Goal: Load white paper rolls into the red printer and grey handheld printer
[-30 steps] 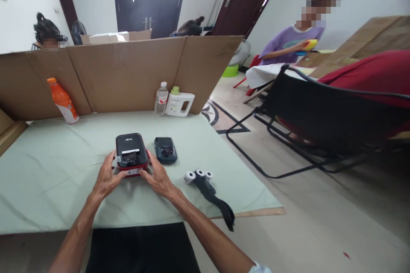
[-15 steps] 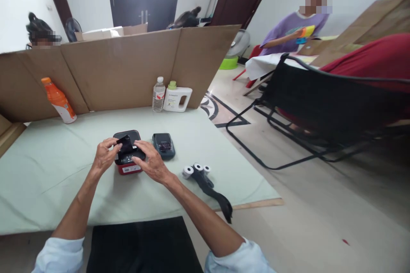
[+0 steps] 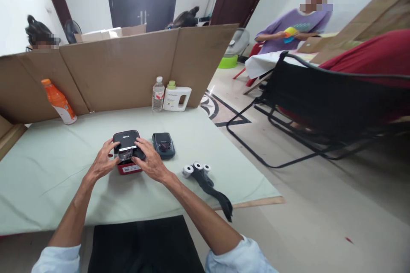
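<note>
A small black-and-red box-shaped device (image 3: 128, 137), looking like a label printer, sits on the cloth-covered table in front of me. My left hand (image 3: 104, 160) grips its left side, fingers at the top edge and thumb near the front. On the opposite side, my right hand (image 3: 150, 160) holds the right edge with bent fingers and thumb. Between the thumbs, a clear, shiny piece with a white strip (image 3: 127, 149) shows at the front; its exact shape is partly hidden. A dark compact device with a window (image 3: 163, 145) lies just right of the printer.
White paper rolls (image 3: 197, 166) and a black strap (image 3: 218, 196) lie at right. An orange bottle (image 3: 60, 103), a water bottle (image 3: 158, 94) and a white jug (image 3: 176, 97) stand before a cardboard screen (image 3: 121, 68). A folding chair (image 3: 314, 102) and a person in purple (image 3: 297, 30) are beyond.
The black flap held up between my fingers has gone down onto the printer, and its lettered top now shows. My left hand has moved slightly lower. The person in purple has lowered their hands.
</note>
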`<state>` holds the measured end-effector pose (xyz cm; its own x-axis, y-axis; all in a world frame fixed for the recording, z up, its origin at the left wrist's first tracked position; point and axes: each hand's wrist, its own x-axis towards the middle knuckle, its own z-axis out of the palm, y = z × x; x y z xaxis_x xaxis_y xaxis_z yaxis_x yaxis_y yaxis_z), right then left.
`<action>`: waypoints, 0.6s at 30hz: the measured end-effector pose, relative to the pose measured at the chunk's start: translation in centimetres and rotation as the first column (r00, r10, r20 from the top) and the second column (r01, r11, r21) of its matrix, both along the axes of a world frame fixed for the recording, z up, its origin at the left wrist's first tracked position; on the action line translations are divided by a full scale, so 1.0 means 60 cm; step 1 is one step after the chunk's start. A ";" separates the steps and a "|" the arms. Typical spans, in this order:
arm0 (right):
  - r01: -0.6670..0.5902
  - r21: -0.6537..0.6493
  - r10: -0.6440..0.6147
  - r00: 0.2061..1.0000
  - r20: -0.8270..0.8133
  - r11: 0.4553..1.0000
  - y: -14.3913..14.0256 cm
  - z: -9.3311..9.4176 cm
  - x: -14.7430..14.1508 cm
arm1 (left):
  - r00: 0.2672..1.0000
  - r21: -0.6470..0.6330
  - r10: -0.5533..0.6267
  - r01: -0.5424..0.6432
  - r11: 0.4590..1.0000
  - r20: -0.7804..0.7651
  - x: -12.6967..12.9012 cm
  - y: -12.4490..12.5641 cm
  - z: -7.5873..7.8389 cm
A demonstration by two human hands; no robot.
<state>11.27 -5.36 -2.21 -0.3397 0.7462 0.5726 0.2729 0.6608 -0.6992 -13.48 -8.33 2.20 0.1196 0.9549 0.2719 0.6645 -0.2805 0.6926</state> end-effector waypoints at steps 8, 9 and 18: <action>-0.033 0.091 0.031 0.999 0.031 0.995 -0.004 0.027 0.003 | 0.997 0.138 -0.066 0.072 0.988 -0.046 0.022 -0.022 0.030; -0.044 0.123 0.039 0.998 0.042 0.991 -0.009 0.031 0.002 | 0.995 0.155 -0.080 0.089 0.984 -0.065 0.024 -0.027 0.031; -0.108 0.278 0.075 0.989 0.129 0.954 -0.055 0.015 0.002 | 0.980 0.076 -0.176 0.183 0.980 -0.092 0.007 -0.048 0.045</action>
<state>11.42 -8.68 -1.28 -0.4756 0.5211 0.7087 0.2700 0.8532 -0.4462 -13.06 -11.20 4.91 0.3133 0.8900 0.3314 0.6532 -0.4552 0.6050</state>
